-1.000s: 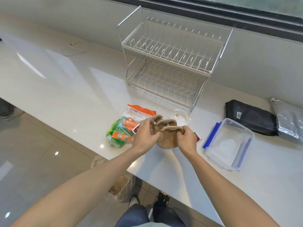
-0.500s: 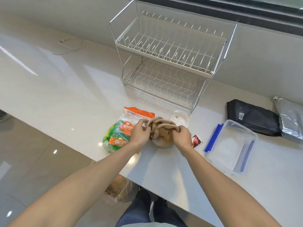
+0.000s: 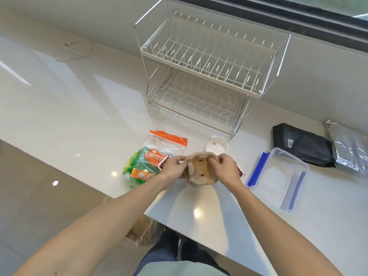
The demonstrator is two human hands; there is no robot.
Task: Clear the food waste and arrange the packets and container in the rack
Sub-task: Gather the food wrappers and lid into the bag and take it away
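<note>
A crumpled brown paper tray (image 3: 200, 172) sits near the counter's front edge, squeezed between both hands. My left hand (image 3: 172, 167) grips its left rim and my right hand (image 3: 227, 166) presses its right rim. Just left of it lies an orange-and-green snack packet (image 3: 153, 158). A clear plastic container (image 3: 278, 176) with blue clips rests to the right. Behind that lie a black packet (image 3: 300, 144) and a silver packet (image 3: 350, 150). The two-tier white wire rack (image 3: 209, 76) stands empty at the back.
A white round lid (image 3: 218, 145) lies behind the tray. A small dark sachet (image 3: 240, 173) pokes out under my right hand. A thin white cable (image 3: 77, 50) coils at the far left. A brown bag (image 3: 142, 233) sits on the floor below the counter edge.
Both hands have folded and crushed the brown paper tray tighter together. The view has shifted closer to the rack.
</note>
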